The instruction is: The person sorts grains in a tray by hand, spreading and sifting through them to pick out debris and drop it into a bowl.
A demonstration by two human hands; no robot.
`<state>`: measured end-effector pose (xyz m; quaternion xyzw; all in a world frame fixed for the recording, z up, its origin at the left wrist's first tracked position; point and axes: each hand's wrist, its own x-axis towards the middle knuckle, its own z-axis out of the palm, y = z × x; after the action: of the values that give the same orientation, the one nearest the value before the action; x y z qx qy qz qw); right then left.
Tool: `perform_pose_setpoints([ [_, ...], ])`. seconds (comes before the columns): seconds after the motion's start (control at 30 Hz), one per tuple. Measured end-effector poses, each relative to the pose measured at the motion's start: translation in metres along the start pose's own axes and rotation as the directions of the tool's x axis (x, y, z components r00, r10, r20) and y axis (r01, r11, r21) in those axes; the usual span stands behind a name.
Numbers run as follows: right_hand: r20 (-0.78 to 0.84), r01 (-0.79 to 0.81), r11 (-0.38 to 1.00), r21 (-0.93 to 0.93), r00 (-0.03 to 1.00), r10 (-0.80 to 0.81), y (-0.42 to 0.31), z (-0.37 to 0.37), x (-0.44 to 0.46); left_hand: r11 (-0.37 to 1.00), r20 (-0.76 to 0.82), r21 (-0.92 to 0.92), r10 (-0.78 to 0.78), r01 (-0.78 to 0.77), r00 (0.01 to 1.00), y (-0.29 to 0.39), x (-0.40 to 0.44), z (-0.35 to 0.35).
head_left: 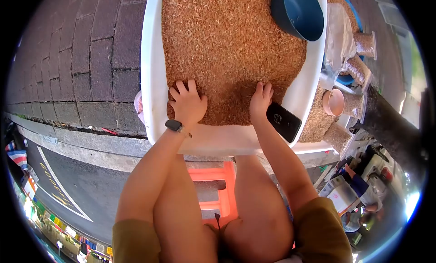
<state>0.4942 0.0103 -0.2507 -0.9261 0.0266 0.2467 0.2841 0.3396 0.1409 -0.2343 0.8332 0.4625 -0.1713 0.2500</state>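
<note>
My left hand (188, 104) lies with its fingers spread on a bed of reddish-brown dried flakes (227, 40), near the left wall of a white tub (154, 58). A dark watch (174, 125) is on that wrist. My right hand (260, 99) rests at the near right part of the flakes, fingers slightly bent and partly apart, with no held object visible. Between the two hands the flakes look darker and lower. Beside my right hand, a black phone (284, 121) leans at the tub's near right corner. A dark blue bowl (297, 15) sits tilted on the flakes at the far right.
Right of the tub are clear bags of flakes (356, 70), a pink cup (334, 102) and more loose flakes (311, 122). An orange plastic stool (225, 199) is between my legs. Paving bricks (100, 49) and a kerb lie left; a person (368, 195) is at lower right.
</note>
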Motion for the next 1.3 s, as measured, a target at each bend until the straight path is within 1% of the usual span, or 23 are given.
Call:
perform_pose_setpoints([
  [0.03,0.05,0.012,1.0,-0.029,0.999,-0.01,0.01,0.002,0.004,0.996,0.049,-0.062,-0.058,0.061,0.997,0.001,0.002,0.0],
  [0.1,0.235,-0.128,0.977,0.171,0.968,0.085,0.025,0.006,0.011,0.972,0.11,-0.196,-0.106,0.126,0.988,0.006,0.003,-0.01],
  [0.13,0.335,-0.207,0.944,0.256,0.935,0.115,0.027,0.008,0.012,0.951,0.142,-0.26,-0.131,0.165,0.981,0.007,0.003,-0.014],
  [0.2,0.409,-0.374,0.902,0.217,0.873,0.264,-0.007,0.001,-0.004,0.863,0.158,-0.467,-0.135,0.195,0.978,-0.004,0.008,0.006],
  [0.23,0.443,-0.455,0.869,0.193,0.831,0.337,-0.018,-0.001,-0.011,0.803,0.167,-0.559,-0.135,0.206,0.977,-0.005,0.01,0.004],
  [0.3,0.593,-0.591,0.742,0.316,0.733,0.332,0.002,0.008,-0.004,0.564,0.417,-0.714,-0.134,0.415,0.899,-0.01,0.015,-0.002],
  [0.33,0.662,-0.652,0.666,0.362,0.683,0.309,-0.001,0.008,-0.004,0.419,0.528,-0.746,-0.101,0.517,0.843,-0.009,0.016,-0.008],
  [0.43,0.736,-0.75,0.521,0.407,0.607,0.3,-0.015,0.003,-0.011,0.036,0.674,-0.735,-0.072,0.677,0.736,-0.004,0.02,-0.007],
  [0.53,0.812,-0.796,0.416,0.439,0.55,0.194,-0.028,0.002,-0.013,-0.162,0.661,-0.739,0.01,0.654,0.75,0.003,0.019,-0.008],
  [0.63,0.822,-0.794,0.319,0.518,0.565,0.071,-0.027,-0.001,-0.009,-0.315,0.652,-0.696,0.1,0.645,0.752,0.006,0.019,-0.012],
  [0.73,0.79,-0.774,0.197,0.602,0.613,-0.007,-0.037,-0.012,-0.01,-0.44,0.615,-0.658,0.154,0.611,0.773,0.022,0.016,-0.035],
  [0.83,0.712,-0.69,0.222,0.689,0.702,-0.027,-0.085,-0.034,-0.017,-0.522,0.511,-0.66,0.216,0.541,0.832,0.035,0.023,-0.059],
  [0.87,0.683,-0.659,0.221,0.719,0.729,-0.049,-0.102,-0.04,-0.016,-0.56,0.444,-0.662,0.241,0.498,0.863,0.04,0.028,-0.07],
  [0.9,0.653,-0.62,0.237,0.748,0.75,-0.101,-0.125,-0.047,-0.018,-0.597,0.376,-0.659,0.265,0.457,0.888,0.044,0.033,-0.081],
  [0.93,0.64,-0.596,0.245,0.765,0.747,-0.18,-0.144,-0.051,-0.014,-0.634,0.307,-0.651,0.284,0.418,0.908,0.048,0.038,-0.093],
  [0.97,0.625,-0.574,0.25,0.779,0.738,-0.253,-0.16,-0.055,-0.01,-0.661,0.227,-0.631,0.343,0.405,0.912,0.051,0.044,-0.107],
  [1.07,0.608,-0.517,0.328,0.791,0.729,-0.316,-0.206,-0.068,0.0,-0.635,0.163,-0.715,0.256,0.293,0.953,0.061,0.059,-0.149],
  [1.17,0.632,-0.529,0.356,0.77,0.708,-0.316,-0.223,-0.073,0.001,-0.388,0.192,-0.895,0.111,0.22,0.975,0.066,0.056,-0.173],
  [1.2,0.611,-0.435,0.466,0.77,0.714,-0.343,-0.219,-0.072,0.002,-0.296,0.192,-0.934,0.061,0.202,0.979,0.067,0.053,-0.176],
  [1.23,0.593,-0.332,0.567,0.754,0.716,-0.368,-0.208,-0.068,0.003,-0.198,0.158,-0.961,0.174,0.192,0.972,0.062,0.047,-0.175],
  [1.27,0.576,-0.221,0.655,0.723,0.716,-0.394,-0.195,-0.065,0.002,-0.069,0.18,-0.978,0.179,0.195,0.967,0.057,0.04,-0.165],
  [1.3,0.566,-0.168,0.696,0.698,0.725,-0.393,-0.181,-0.064,0.001,0.06,0.201,-0.979,0.181,0.193,0.963,0.051,0.034,-0.152],
])
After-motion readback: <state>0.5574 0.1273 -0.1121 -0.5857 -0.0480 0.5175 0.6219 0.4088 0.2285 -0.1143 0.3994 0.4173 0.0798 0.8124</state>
